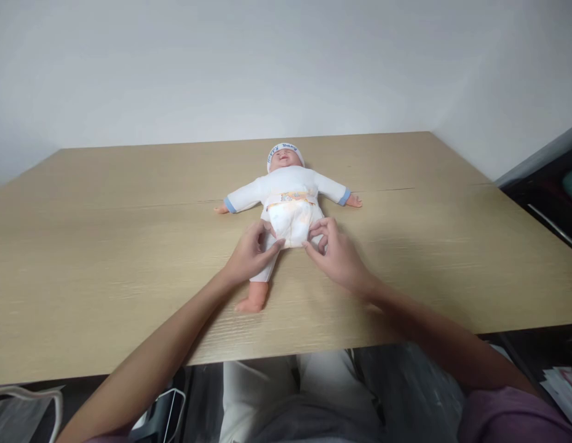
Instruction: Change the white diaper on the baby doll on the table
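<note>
The white diaper is on the lower body of a doll, which lies face up on the worktop. A band with orange pattern crosses the diaper's waist. The left hand is at one lower side of the diaper, with the thumb at its edge and the fingers bent near the leg. The right hand is at the opposite side in a similar pose; whether either hand is clamped on the material, I cannot tell. The doll wears a white top with blue cuffs and a lettered cap. One bare foot points toward the person. Behind the worktop stands a pale wall.
</note>
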The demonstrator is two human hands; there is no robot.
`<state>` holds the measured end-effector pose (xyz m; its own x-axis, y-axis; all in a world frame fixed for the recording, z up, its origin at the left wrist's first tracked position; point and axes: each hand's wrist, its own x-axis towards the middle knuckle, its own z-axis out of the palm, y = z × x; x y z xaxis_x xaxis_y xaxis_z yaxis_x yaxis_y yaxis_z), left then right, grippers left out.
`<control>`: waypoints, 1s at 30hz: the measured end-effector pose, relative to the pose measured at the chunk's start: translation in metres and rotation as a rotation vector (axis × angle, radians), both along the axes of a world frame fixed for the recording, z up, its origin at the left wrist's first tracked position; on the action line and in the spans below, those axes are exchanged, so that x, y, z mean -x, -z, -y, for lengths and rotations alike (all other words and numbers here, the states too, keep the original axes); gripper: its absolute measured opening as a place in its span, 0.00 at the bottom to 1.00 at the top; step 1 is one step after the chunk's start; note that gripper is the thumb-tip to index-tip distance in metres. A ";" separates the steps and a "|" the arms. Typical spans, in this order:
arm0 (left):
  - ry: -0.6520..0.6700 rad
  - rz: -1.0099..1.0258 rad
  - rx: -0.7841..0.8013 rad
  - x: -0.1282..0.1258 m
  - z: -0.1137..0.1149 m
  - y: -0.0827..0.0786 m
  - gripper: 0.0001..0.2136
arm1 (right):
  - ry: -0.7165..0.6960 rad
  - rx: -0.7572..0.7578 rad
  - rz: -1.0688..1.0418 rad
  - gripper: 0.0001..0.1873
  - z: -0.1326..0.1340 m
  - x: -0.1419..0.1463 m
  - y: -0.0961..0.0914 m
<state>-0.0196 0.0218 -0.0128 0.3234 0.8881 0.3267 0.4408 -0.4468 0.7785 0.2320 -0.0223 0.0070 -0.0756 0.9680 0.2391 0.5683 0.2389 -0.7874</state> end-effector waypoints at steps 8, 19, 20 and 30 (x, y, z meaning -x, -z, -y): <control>-0.182 0.133 0.118 -0.008 0.010 -0.002 0.18 | -0.008 0.045 0.086 0.09 -0.003 -0.011 -0.018; -0.174 0.034 0.144 -0.009 0.015 -0.005 0.15 | 0.025 0.014 0.094 0.09 -0.005 -0.012 -0.012; -0.159 -0.010 0.123 -0.008 0.015 -0.005 0.14 | 0.019 0.015 0.098 0.09 -0.005 -0.012 -0.011; -0.009 0.137 0.298 -0.007 0.009 -0.015 0.15 | -0.054 -0.052 0.087 0.13 -0.009 -0.009 -0.003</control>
<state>-0.0129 0.0125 0.0023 0.2863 0.9537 0.0916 0.3257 -0.1868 0.9268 0.2409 -0.0137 0.0098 -0.1497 0.9484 0.2795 0.6190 0.3103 -0.7215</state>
